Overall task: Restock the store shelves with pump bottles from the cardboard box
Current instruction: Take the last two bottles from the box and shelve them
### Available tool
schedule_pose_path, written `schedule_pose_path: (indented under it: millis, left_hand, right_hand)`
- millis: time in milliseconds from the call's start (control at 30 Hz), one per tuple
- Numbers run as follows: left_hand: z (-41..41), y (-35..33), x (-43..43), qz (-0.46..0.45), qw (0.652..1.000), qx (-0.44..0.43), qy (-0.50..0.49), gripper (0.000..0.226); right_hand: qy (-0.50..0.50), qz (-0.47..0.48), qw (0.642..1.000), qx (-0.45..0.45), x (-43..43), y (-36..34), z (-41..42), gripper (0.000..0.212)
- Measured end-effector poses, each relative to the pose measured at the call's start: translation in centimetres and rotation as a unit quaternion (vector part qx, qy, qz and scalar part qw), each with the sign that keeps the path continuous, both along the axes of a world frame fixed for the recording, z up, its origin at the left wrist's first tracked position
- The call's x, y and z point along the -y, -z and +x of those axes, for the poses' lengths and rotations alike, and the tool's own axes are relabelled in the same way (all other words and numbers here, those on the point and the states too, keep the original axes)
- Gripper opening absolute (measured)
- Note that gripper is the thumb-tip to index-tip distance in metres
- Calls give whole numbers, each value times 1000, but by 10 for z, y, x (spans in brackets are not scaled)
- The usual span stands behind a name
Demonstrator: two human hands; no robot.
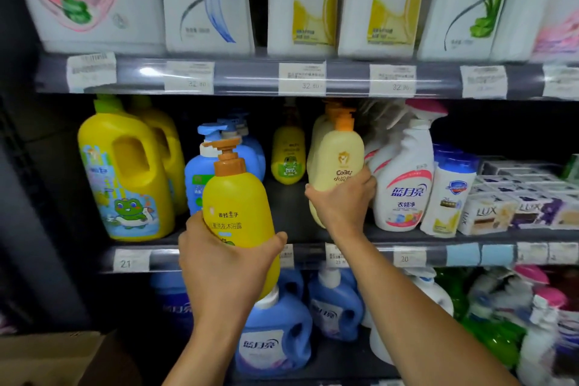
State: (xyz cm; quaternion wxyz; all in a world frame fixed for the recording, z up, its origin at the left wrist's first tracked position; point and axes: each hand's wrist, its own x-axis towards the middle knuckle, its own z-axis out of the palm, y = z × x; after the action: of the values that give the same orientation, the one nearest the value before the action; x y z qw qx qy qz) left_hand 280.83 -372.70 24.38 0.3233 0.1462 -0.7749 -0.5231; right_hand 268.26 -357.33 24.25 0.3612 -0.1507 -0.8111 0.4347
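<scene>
My left hand [224, 263] grips a bright yellow pump bottle [238, 204] with an orange pump, held upright in front of the middle shelf [313, 255]. My right hand [343, 200] is wrapped around a pale yellow pump bottle [338, 163] with an orange pump, which stands on that shelf beside another pale yellow bottle. A small yellow pump bottle [288, 153] stands far back in the gap between my hands. The cardboard box [53, 357] shows at the bottom left corner.
Yellow detergent jugs [125, 172] and blue pump bottles [200, 175] stand left of the gap. White spray bottles [404, 178], a white bottle [448, 194] and soap boxes [501, 213] fill the right. Large white refill packs line the top shelf. Blue jugs [275, 335] sit below.
</scene>
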Motion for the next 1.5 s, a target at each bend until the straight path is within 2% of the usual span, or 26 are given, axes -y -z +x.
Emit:
schedule_pose_path:
  millis: [367,500,567,667,767,867,933,1100,1333,1400,1500]
  left_hand:
    - [-13,0,-17,-17,1000,-4,-8,100]
    - [-26,-8,-28,-11,1000,-12,9,82]
    - [-37,-14,-35,-12,999,-25,19,80]
    - [-63,-23,-46,-16,998,-40,36,81]
    - [-89,-24,-56,-25,997,-45,50,82]
    - [-109,-15,-65,-28,997,-46,62,83]
    - [-118,-5,-70,-33,996,-41,66,84]
    - [-130,12,-79,-48,998,-3,31,104]
    - [-131,16,-71,-59,996,38,48,131]
    - [-126,22,-66,-77,994,58,55,127]
    - [-118,29,-61,-88,991,98,27,100]
  right_hand:
    - [27,36,999,18,-3,10,-19,118]
    - [1,82,996,41,-5,13,-7,127]
    - [-39,127,990,42,-10,19,8,118]
    - [-97,185,977,39,-25,27,36,92]
    - [-156,268,950,40,-49,39,61,69]
    - [-168,395,902,51,-75,59,75,62]
    - [-166,435,883,63,-88,71,77,64]
    - [-187,448,871,70,-97,90,75,76]
    - [-218,375,897,82,-96,96,75,73]
    - [-218,370,899,78,-95,98,75,74]
    - [-215,367,902,76,-94,100,74,74]
